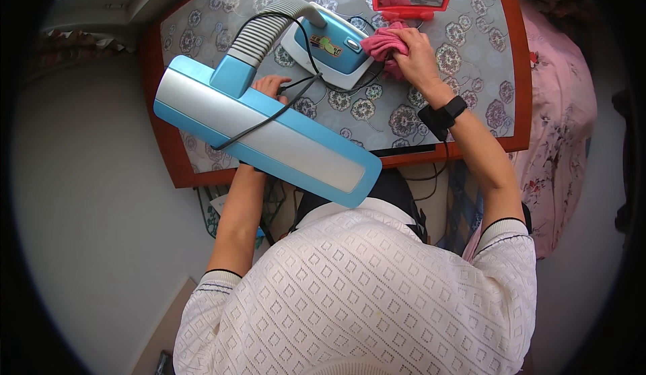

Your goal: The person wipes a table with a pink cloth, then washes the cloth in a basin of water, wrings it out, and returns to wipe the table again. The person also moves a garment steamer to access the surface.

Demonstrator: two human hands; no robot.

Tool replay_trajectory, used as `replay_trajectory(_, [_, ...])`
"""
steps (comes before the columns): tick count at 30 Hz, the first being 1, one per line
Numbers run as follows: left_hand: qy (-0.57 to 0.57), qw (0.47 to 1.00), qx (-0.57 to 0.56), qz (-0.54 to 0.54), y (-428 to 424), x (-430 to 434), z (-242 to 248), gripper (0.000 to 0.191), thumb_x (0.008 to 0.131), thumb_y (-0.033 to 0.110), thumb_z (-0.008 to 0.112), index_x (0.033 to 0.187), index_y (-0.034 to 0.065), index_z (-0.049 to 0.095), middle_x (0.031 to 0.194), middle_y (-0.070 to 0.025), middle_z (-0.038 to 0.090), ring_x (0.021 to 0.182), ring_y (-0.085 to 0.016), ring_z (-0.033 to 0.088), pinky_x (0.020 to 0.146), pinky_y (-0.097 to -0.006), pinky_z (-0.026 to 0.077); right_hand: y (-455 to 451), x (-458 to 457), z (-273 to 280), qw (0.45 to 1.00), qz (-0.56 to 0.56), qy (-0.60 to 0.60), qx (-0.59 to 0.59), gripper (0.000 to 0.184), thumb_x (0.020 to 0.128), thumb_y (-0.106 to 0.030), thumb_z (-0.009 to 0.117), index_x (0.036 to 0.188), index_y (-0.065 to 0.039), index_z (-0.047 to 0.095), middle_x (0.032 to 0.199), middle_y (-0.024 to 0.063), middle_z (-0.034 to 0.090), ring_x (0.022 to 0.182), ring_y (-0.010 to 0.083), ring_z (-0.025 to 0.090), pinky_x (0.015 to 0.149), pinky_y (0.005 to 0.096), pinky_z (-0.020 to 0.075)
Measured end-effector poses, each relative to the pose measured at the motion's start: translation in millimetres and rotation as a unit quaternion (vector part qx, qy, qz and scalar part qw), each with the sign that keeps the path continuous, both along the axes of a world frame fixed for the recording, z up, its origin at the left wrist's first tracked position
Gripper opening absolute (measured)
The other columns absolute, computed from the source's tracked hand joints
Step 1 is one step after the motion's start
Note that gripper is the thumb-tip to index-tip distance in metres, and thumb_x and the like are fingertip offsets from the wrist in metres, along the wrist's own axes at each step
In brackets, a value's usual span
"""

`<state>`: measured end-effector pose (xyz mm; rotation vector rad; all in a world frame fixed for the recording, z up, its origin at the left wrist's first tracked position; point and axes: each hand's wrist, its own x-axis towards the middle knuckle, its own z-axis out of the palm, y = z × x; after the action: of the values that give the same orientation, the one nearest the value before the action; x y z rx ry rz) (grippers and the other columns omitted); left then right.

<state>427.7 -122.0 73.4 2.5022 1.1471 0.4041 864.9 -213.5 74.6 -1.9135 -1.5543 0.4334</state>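
Note:
My right hand (418, 59) grips a bunched pink cloth (384, 45) at the right side of a desk lamp's blue and white base (330, 47). The lamp's ribbed grey neck (268, 26) bends to its long blue and silver head (262, 127), which hangs over the near left of the table. My left hand (272, 88) shows just beyond the lamp head, its fingers at a black cable (303, 83); the head hides its palm and wrist. The cable loops over the lamp head and around the neck and base.
A red-framed mirror (414, 10) stands behind the cloth and reflects it. The table has a flower-patterned cover (404, 121) and a red-brown wooden edge (522, 97). Pink floral fabric (560, 122) lies to the right. A wall (91, 183) and window frame are at the left.

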Motion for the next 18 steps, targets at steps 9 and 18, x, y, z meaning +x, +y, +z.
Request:
replay_trajectory(9, [-0.330, 0.889, -0.289, 0.129, 64.0, 91.7, 6.8, 0.066, 0.109, 0.011, 0.085, 0.167, 0.0000, 0.055, 0.164, -0.0171, 0.063, 0.154, -0.031, 0.062, 0.128, -0.0453, 0.052, 49.3, -50.2, -25.1, 0.997, 0.036, 0.054, -0.029, 0.043, 0.108, -0.030, 0.070, 0.150, -0.021, 0.074, 0.146, 0.0114, 0.078, 0.142, 0.0383, 0.068, 0.111, 0.0639, 0.0511])
replay_trajectory(18, [-0.288, 0.926, -0.246, 0.010, 103.0, 140.6, 50.7, 0.046, 0.114, 0.018, 0.082, 0.155, 0.0026, 0.069, 0.155, -0.0114, 0.073, 0.145, -0.025, 0.069, 0.127, -0.0390, 0.051, 95.4, -48.4, -20.6, 0.987, 0.000, 0.067, -0.145, 0.034, 0.104, -0.027, 0.066, 0.133, -0.018, 0.081, 0.125, 0.0199, 0.084, 0.127, 0.0458, 0.075, 0.103, 0.0651, 0.0528])
